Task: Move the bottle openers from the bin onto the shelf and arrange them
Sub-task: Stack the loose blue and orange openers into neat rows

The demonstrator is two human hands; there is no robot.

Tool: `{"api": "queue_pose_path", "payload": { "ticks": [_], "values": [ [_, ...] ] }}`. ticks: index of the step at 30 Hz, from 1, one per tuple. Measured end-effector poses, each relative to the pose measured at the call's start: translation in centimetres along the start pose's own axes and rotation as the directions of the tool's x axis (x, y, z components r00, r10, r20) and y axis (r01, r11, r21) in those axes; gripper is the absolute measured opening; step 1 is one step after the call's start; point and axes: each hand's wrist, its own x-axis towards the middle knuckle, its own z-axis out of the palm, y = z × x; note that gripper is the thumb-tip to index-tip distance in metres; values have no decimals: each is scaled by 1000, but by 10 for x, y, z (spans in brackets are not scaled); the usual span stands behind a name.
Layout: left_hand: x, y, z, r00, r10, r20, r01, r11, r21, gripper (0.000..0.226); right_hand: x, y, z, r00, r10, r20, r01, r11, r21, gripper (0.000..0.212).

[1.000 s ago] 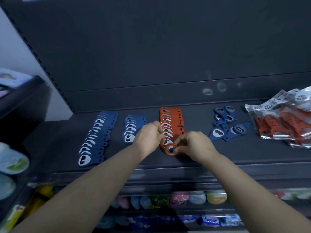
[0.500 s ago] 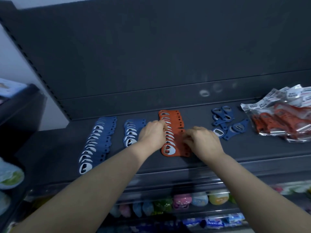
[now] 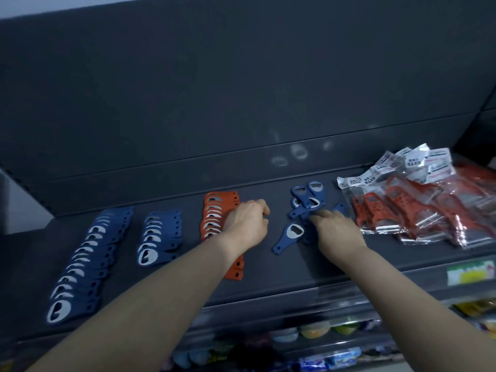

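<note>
On the dark shelf (image 3: 295, 272) lie a long row of overlapped blue bottle openers (image 3: 80, 264), a shorter blue row (image 3: 158, 237) and an orange row (image 3: 214, 210). Right of them is a loose pile of blue openers (image 3: 308, 194), with one blue opener (image 3: 290, 236) lying apart at its front. My left hand (image 3: 247, 224) hovers with curled fingers over the orange row's right edge, nothing visible in it. My right hand (image 3: 335, 229) reaches into the loose pile, its straight fingers touching the blue openers. No bin is in view.
Clear bags of red openers (image 3: 402, 208) are heaped at the shelf's right end. The shelf's back wall (image 3: 241, 103) rises close behind the rows. Below the front edge, a lower shelf holds coloured round goods (image 3: 314, 330), and a price label (image 3: 469, 273) sits on the rail.
Both hands have left the front of the orange row. My right hand moved right onto the loose blue pile; my left shifted right and back. The view has turned right.
</note>
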Motion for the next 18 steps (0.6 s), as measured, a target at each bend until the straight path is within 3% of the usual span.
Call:
{"api": "queue_pose_path", "payload": {
  "ticks": [5, 7, 11, 15, 18],
  "values": [
    [19, 25, 11, 999, -34, 10, 34, 999, -15, 24, 13, 24, -7, 996, -45, -73, 62, 965, 254, 54],
    [24, 34, 15, 999, -44, 19, 44, 999, -20, 23, 19, 34, -7, 992, -97, -83, 109, 980, 165, 54],
    [33, 48, 16, 988, -120, 93, 120, 993, 12, 37, 27, 47, -10, 970, -223, 94, 224, 975, 9, 68],
    [32, 57, 13, 957, -187, 221, 173, 982, 83, 64, 34, 49, -20, 964, -245, 99, 253, 964, -78, 53],
    [28, 59, 8, 936, -209, 282, 209, 977, 32, 66, 38, 49, -25, 966, -212, 150, 220, 975, -38, 47]
  ]
}}
